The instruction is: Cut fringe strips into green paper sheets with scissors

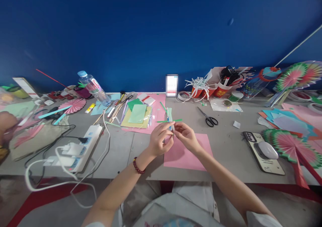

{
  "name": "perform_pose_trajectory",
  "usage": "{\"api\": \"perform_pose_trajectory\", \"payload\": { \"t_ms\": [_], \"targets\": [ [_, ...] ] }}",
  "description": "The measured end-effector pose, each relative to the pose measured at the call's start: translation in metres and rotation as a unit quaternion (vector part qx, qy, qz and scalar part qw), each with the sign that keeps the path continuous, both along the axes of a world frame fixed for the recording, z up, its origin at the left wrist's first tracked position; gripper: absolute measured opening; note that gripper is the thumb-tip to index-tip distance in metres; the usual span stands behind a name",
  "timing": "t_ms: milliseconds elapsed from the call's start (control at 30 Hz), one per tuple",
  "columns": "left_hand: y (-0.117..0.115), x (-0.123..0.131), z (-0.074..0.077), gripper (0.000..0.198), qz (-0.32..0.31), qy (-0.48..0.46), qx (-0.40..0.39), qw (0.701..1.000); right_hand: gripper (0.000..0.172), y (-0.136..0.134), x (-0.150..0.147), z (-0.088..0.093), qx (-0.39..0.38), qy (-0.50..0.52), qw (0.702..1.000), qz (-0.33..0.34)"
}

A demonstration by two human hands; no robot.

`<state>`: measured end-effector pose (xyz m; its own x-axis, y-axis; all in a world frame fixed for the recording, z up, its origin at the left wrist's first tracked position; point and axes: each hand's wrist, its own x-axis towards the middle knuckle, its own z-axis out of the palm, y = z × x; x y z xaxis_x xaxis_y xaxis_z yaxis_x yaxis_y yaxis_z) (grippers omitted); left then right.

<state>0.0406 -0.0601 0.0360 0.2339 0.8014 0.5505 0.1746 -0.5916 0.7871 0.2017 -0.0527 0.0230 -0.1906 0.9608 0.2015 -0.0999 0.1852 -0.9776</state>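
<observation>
My left hand and my right hand meet above the table, fingertips pinched close together. Between them is a small pale strip, partly covered by the fingers; its material is too small to tell. Just beyond the fingertips lie green paper strips and a light green piece of paper. Under the hands rests a pink sheet of paper. Black-handled scissors lie to the right, apart from my right hand.
On the left are a power strip with cables, a water bottle and stacked coloured paper. A phone bearing a white mouse and paper fans lie right. Red cups stand behind. Someone's hand shows far left.
</observation>
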Motion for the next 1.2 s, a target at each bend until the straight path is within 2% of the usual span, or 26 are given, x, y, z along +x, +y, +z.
{"api": "perform_pose_trajectory", "payload": {
  "t_ms": [167,333,567,833,933,1133,1200],
  "targets": [
    [-0.001,0.001,-0.003,0.004,0.005,-0.006,-0.034,0.999,0.018,-0.002,-0.003,-0.003,0.088,-0.115,0.985,-0.098],
    [-0.002,0.002,-0.006,0.004,-0.014,-0.020,-0.048,0.999,0.018,-0.004,-0.003,0.003,0.152,-0.178,0.959,-0.158],
    [-0.004,0.002,-0.010,0.006,-0.032,0.003,-0.021,0.999,0.022,-0.004,-0.003,0.008,0.236,-0.238,0.918,-0.213],
    [-0.008,0.006,-0.013,0.010,-0.015,-0.002,-0.015,1.000,0.024,-0.006,-0.002,0.004,0.297,-0.278,0.880,-0.244],
    [-0.008,0.008,-0.014,0.011,-0.005,0.001,0.014,1.000,0.025,-0.007,-0.002,0.003,0.311,-0.287,0.870,-0.254],
    [-0.007,0.013,-0.012,0.011,0.025,0.027,0.146,0.989,0.024,-0.006,-0.003,0.004,0.371,-0.300,0.830,-0.288],
    [-0.007,0.014,-0.010,0.011,0.034,0.023,0.152,0.988,0.023,-0.006,-0.004,0.003,0.385,-0.305,0.820,-0.294]
  ]
}}
